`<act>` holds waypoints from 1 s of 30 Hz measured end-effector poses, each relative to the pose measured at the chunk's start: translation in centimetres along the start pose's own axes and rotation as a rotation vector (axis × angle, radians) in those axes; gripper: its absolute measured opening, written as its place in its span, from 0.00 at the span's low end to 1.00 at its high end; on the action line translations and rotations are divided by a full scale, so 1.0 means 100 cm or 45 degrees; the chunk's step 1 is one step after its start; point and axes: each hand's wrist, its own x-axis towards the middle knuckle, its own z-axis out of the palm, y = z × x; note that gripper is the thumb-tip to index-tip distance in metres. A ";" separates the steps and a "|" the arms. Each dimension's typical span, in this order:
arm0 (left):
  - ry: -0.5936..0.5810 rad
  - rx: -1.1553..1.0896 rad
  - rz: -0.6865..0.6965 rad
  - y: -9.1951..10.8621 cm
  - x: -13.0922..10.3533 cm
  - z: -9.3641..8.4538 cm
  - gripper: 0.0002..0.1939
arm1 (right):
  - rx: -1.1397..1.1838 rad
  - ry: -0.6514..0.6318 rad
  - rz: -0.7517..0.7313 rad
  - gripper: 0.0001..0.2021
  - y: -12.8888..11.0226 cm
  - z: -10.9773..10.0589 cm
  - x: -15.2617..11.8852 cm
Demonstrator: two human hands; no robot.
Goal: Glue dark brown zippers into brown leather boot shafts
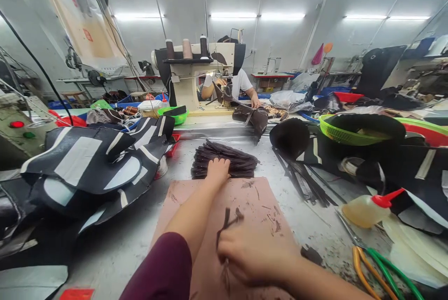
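My left hand (219, 170) reaches across the board to a pile of dark leather-like strips (238, 156). Its fingers are close together and bent down on the near edge of the pile; their tips are hidden. Lower down, my right hand (248, 251) is closed and smeared by motion. A dark strip (224, 226) with a bent end sticks up from its fingers, and something thin, too blurred to name, shows below them. Both arms pass over a pinkish board (252, 197) marked with dark scraps and smears.
Black panels with white strips (79, 160) heap up at left. At right lie loose dark strips (311, 183), a red-tipped glue bottle (364, 209), scissors (374, 262) and a green basket (336, 132). Beyond, a co-worker's hand (256, 100) is at a sewing machine (185, 85).
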 end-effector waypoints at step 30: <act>-0.218 -0.703 -0.493 0.036 -0.234 0.022 0.10 | -0.526 0.465 0.399 0.16 -0.039 0.096 -0.069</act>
